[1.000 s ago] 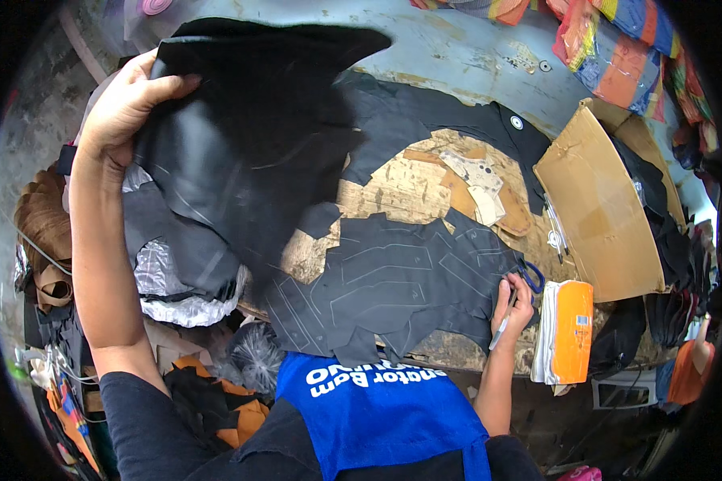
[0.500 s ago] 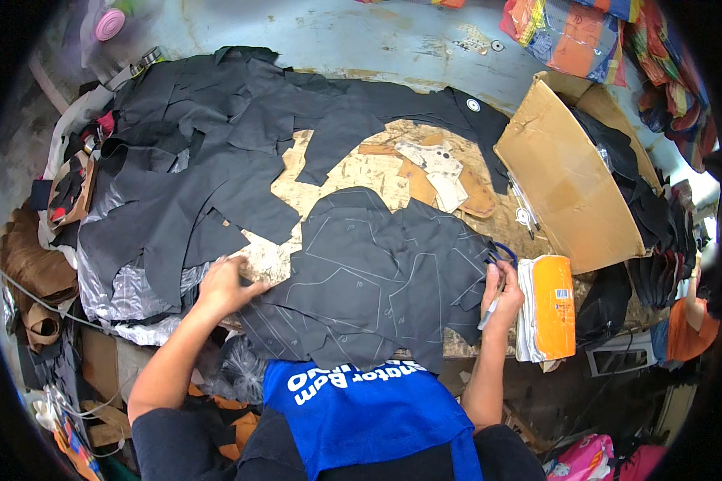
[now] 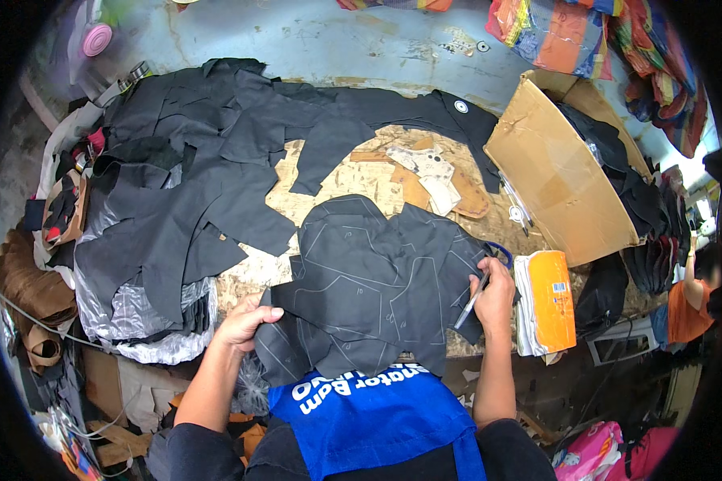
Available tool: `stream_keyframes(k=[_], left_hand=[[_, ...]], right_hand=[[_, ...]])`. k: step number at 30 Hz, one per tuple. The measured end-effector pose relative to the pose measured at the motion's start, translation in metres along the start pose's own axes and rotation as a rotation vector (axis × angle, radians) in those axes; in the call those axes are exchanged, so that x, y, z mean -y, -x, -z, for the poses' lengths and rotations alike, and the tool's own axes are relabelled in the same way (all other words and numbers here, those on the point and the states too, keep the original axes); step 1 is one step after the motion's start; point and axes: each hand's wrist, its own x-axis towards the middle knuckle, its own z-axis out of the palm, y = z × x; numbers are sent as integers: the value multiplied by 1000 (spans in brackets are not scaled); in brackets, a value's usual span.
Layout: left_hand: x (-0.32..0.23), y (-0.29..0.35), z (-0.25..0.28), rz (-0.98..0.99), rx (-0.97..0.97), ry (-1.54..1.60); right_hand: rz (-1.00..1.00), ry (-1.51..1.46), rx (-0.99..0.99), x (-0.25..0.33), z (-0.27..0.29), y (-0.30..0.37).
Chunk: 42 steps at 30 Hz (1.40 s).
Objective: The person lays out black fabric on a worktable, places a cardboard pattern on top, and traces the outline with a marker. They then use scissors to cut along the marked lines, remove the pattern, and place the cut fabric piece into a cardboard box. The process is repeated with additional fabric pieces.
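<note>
A black sheet of leather or similar material [image 3: 337,301], marked with pale pattern outlines, lies over the table's near edge, its lower part hanging against the blue apron [image 3: 377,417]. At its left edge, my left hand [image 3: 249,322] pinches the sheet, thumb on top. My right hand [image 3: 496,293] is closed around a silver pen [image 3: 466,306] pointing down and left, and rests at the sheet's right edge. Whether those fingers also grip the sheet I cannot tell. Just behind them shows a blue loop-shaped handle [image 3: 501,253], mostly hidden.
Black offcuts [image 3: 184,160] cover the left and back of the table. Card templates [image 3: 437,180] lie beyond the sheet. At right stand an open cardboard box [image 3: 553,172] and an orange-covered pad [image 3: 550,301]. Another person's arm [image 3: 690,268] shows far right.
My left hand has moved nearer and slightly right, and now grips the sheet's edge, which has shifted with it. My right hand has moved slightly, its pen now lying across the sheet's right edge.
</note>
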Motion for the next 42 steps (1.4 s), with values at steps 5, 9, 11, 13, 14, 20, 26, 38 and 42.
stream_keyframes(k=[5, 9, 11, 13, 14, 20, 26, 38, 42], left_hand=[[-1, -10, -19, -61, 82, 221], [4, -15, -27, -137, 147, 240], [11, -18, -21, -122, 109, 254], [19, -17, -9, -90, 68, 330], [23, -17, -2, -81, 51, 375], [39, -10, 17, -180, 26, 432], [46, -7, 18, -310, -77, 170], [40, -17, -10, -371, -196, -106], [41, -26, -21, -376, -324, -270]], right_hand=[[-213, -262, 158, 6, 13, -8], [-243, -892, 252, 31, 27, -31], [-222, -1081, 293, 57, 32, -37], [-101, -1130, 299, 94, 27, -37], [-33, -1132, 305, 117, 17, -33], [256, -1167, 721, 197, -24, 4], [-134, -612, 382, 131, -46, -7], [235, -300, 181, 156, -88, 30], [337, -303, 252, 148, -92, 29]])
